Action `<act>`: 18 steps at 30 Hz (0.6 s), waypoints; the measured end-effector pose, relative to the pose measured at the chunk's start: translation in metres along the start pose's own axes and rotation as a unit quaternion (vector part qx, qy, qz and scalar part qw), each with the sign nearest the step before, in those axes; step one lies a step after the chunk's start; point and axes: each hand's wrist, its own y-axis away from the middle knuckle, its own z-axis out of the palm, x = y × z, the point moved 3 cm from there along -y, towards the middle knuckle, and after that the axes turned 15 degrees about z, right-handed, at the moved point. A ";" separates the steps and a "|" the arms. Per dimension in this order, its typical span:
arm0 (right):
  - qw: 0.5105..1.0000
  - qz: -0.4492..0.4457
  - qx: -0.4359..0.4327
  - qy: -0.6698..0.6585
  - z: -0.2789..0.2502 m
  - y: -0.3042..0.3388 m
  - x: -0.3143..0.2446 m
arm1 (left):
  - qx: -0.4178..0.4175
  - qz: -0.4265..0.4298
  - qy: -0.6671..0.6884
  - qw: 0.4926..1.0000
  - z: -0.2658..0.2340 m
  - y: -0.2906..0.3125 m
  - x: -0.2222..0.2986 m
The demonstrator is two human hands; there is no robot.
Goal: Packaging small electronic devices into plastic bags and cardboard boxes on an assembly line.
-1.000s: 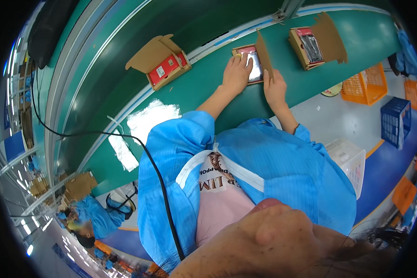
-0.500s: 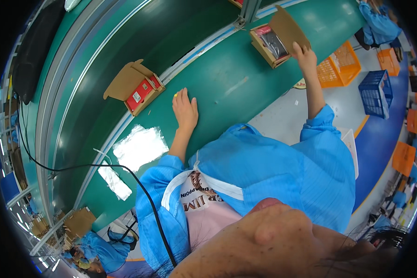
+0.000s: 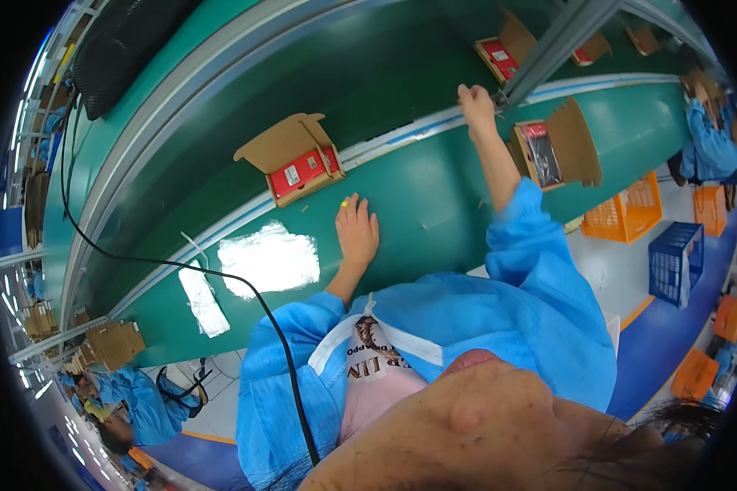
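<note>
My left hand [image 3: 357,231] lies flat on the green worktop [image 3: 434,221], fingers stretched out and a yellow band on one fingertip. Ahead of it, across the metal rail, sits an open cardboard box [image 3: 303,184] with a red carton [image 3: 301,170] inside. My right hand [image 3: 477,108] is raised over the far rail, its fingers loosely bent and a little apart, with nothing visible in them. Right of that hand, on the worktop, stands another open cardboard box [image 3: 522,159], its lid [image 3: 573,143] tilted back. It holds a dark, shiny wrapped item [image 3: 542,155] and something red.
Beyond the rail [image 3: 409,135] runs a green belt with more open boxes [image 3: 498,59] near a metal post [image 3: 561,45]. Shiny plastic bags [image 3: 270,258] lie at left. A black cable [image 3: 254,286] crosses the view. Orange [image 3: 630,209] and blue [image 3: 675,262] crates stand on the floor.
My right hand has let go of the right box's lid and moved left and away, over the rail. My left hand stays on the worktop. The view has turned, showing more boxes.
</note>
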 end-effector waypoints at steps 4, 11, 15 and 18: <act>0.923 -0.011 0.320 0.215 0.007 -0.121 0.014 | -0.010 0.002 0.013 1.000 0.001 -0.005 0.001; 0.879 0.126 0.428 0.167 -0.030 -0.199 0.027 | -0.027 -0.025 0.015 0.999 0.000 -0.004 -0.007; 0.910 0.114 0.398 0.018 -0.036 -0.204 0.034 | -0.020 -0.028 0.010 0.999 -0.005 -0.002 -0.006; 0.911 0.043 0.267 0.312 -0.027 -0.198 0.033 | -0.024 -0.011 0.015 1.000 -0.008 -0.010 -0.007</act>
